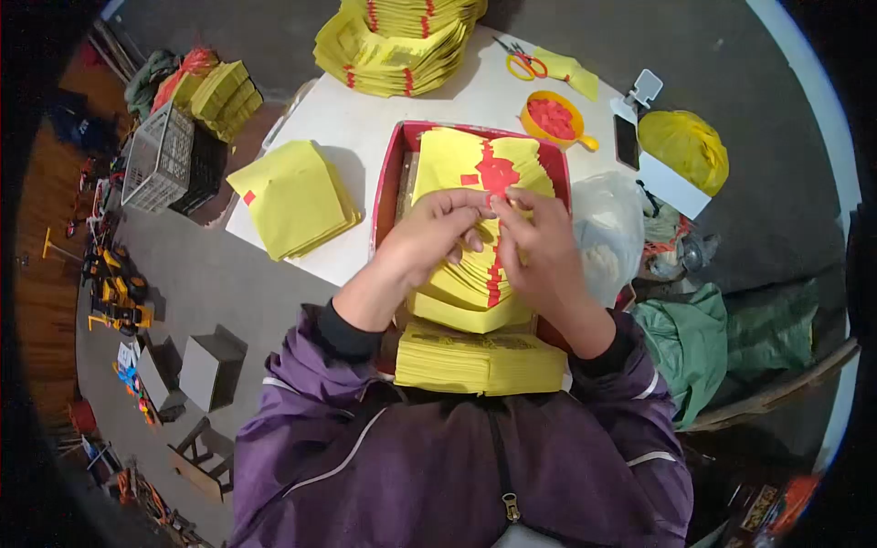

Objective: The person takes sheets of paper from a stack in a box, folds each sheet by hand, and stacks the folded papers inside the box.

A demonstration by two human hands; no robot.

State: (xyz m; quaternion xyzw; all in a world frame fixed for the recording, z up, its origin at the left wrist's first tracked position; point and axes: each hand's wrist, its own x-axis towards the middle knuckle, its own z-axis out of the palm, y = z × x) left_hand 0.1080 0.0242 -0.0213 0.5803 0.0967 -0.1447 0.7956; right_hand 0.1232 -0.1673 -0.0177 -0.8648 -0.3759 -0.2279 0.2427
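Note:
My left hand (438, 233) and my right hand (546, 242) meet over a fanned stack of yellow paper sheets (448, 160) in a red box (391, 183). Both hands are closed, thumbs and fingers pinched with the tips nearly touching. A bit of red shows at the right fingertips, seemingly a small red paper piece; whatever the left fingers grip is hidden. Just beyond the fingertips, loose red paper pieces (498, 172) lie on the stack. A line of red pieces runs down its layered edges. Nearer my body sits a thick yellow paper bundle (480, 361).
On the white table (301, 114) are a yellow stack (288, 201), larger yellow bundles (402, 55), scissors (525, 64), an orange cup (577, 132) of red pieces and a phone (626, 142). A clear plastic bag (607, 228) stands right of the box. Crates (169, 155) stand left.

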